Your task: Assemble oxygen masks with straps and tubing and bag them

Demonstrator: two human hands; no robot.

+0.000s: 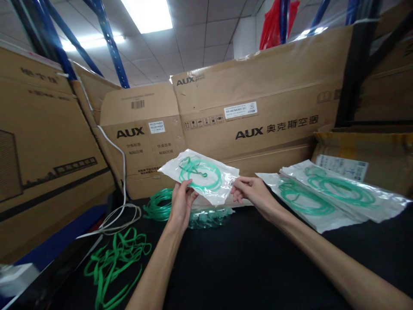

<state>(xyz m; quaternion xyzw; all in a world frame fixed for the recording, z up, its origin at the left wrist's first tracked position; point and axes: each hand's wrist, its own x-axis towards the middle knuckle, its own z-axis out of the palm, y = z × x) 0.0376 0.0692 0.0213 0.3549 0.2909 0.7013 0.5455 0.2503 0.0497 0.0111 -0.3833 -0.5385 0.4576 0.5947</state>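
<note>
The left hand (181,203) grips the lower edge of a clear pouch (230,174), its thumb laid over the front and the other fingers curled underneath. The right hand (253,193) pinches the same pouch at its right edge, thumb and fingertips drawn close together. The pouch is held up between the two hands, tilted toward the camera, above the black table (245,258). Inside it lies a loop of pale green tubing (208,188), with a darker green strap (185,161) gathered at the upper left of the loop.

Just behind the left hand, a thick coil of green tubing (158,206) rests on the table. Beside it, below the pouch, is a row of clear greenish plastic pieces (209,218) (probably wrapped, though the glare makes that hard to judge). Left of the left forearm lies a tangle of green straps (124,252), with a white cable (124,172) looping down near it.

Out to the right, two more filled pouches (387,200) overlap on the table. Behind everything stand printed cardboard panels (274,103), with blue rack posts (109,43) and a red bag (272,26) above.
</note>
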